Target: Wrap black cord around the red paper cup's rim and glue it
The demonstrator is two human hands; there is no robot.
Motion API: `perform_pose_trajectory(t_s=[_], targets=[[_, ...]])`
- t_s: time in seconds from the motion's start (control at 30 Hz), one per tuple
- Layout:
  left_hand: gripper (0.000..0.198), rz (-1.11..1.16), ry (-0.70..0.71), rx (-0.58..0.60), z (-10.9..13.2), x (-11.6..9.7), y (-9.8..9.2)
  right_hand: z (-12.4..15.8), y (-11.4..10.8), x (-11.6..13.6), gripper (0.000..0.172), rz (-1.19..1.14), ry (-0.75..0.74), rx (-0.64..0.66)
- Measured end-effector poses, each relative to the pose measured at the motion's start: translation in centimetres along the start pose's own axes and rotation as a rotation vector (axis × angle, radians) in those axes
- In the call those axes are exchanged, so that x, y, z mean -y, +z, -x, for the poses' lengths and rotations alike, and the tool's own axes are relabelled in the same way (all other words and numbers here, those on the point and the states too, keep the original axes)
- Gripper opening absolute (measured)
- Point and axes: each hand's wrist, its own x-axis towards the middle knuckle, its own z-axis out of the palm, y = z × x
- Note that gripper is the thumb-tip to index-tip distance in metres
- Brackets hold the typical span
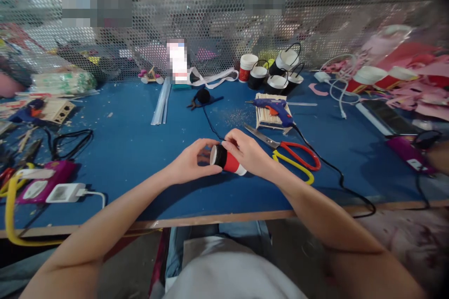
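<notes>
Worktop (126,140), blue, backed by a perforated screen (210,14). Contents, left to right:

- Bag (63,81), clear, green-and-white contents, at the back.
- Small stick box (59,110), pale, in front of the bag.
- Purple power strip (52,175), near the front edge; white plug (66,193) just beside it; black cable (72,144) coiled behind.
- Toy (151,76), small, pink parts, at the back.
- Glue sticks (162,103), translucent, lying side by side.
- Left hand (191,164): grip closed about the dark end of the cup, thumb on the near side, fingertips on the far side.
- Yarn ball (203,96), black, well behind the hands; its cord (210,124) runs forward to the cup.
- White ribbon (213,80), looped, behind the ball.
- Cup (231,163), one, between the two hands, on its side; black band at left, red body, white at both ends. Contact with worktop: cannot tell.
- Right hand (247,149): grip pinched on the cord at the cup's upper side, palm over the red part; fingertips partly hidden.
- Red upright cup (244,74) and four black cups (257,81), grouped at the back.
- Stick mat (261,117), glue gun (275,108) lying across it, blue and orange.
- Scissors (275,144), blades parted, one red handle, one yellow, near the right hand.
- White cable (342,107), at the back.
- Pink strips (424,98), heaped, far right.
</notes>
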Motion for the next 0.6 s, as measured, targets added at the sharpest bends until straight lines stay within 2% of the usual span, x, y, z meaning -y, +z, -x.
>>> perform_pose_trajectory(t_s=[0.13,0.4,0.6], targets=[[0.042,-0.005,-0.077,0.012,-0.6,-0.9,-0.1,-0.1,0.0,0.0,0.015,-0.007,0.005,-0.007],[0.040,-0.058,-0.026,0.049,-1.2,-1.3,-0.3,-0.5,-1.1,-0.1,0.016,-0.112,0.029,-0.006],[0.041,-0.186,0.180,0.032,-1.1,-0.1,0.2,-1.7,-2.0,0.4,0.017,-0.165,0.067,0.023]])
